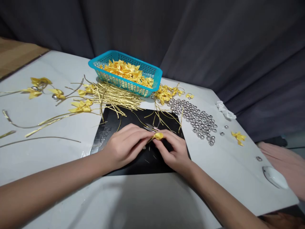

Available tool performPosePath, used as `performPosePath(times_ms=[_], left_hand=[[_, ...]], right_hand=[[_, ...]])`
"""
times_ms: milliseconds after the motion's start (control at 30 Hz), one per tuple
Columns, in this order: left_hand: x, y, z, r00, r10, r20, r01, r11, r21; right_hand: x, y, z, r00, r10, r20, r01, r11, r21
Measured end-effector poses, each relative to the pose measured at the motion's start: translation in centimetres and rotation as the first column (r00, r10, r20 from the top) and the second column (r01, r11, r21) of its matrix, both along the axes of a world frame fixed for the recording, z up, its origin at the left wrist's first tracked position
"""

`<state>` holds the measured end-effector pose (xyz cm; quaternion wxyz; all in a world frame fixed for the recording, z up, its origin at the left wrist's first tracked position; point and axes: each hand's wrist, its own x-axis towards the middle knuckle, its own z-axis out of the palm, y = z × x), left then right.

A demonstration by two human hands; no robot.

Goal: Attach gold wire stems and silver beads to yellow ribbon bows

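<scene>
Over the black mat (140, 167), a small yellow ribbon bow (158, 136) is pinched between my two hands. My left hand (127, 143) is closed, its fingertips at the bow's left side, where a bit of gold cord seems to run. From the right, my right hand (172, 148) grips the bow between thumb and forefinger. Just beyond the fingers lie scissors (149, 127), partly hidden by the hands. Loose gold cord pieces are scattered on the mat around them.
A blue basket (95, 65) of yellow bows stands at the back, with a pile of gold cords (116, 97) before it. Several silver beads (197, 119) spread to the right. Finished-looking bows with cords (82, 106) lie left. A white mouse-like object (275, 177) sits near the right edge.
</scene>
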<state>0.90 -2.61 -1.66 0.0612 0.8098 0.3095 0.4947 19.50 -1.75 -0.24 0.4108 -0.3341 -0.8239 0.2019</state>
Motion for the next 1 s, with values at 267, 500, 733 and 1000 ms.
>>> performPosePath(times_ms=[267,500,733,1000], left_hand=[[0.22,0.03,-0.14,0.999,-0.031,-0.021,0.032,0.999,0.031],[0.12,0.03,-0.11,0.993,-0.029,-0.117,0.04,0.995,0.093],[0.14,0.06,0.0,0.989,0.039,-0.142,-0.02,0.991,0.132],[0.26,-0.04,0.14,0.95,0.106,-0.294,-0.007,0.947,0.321]], right_hand=[[-0.15,-0.21,-0.14,0.999,0.025,0.036,-0.029,0.992,0.12],[-0.01,-0.21,0.37,0.996,0.089,-0.005,-0.089,0.995,-0.043],[-0.46,-0.22,0.81,0.963,-0.103,-0.251,-0.008,0.915,-0.404],[-0.97,-0.24,0.8,0.981,-0.03,-0.192,-0.032,0.949,-0.313]])
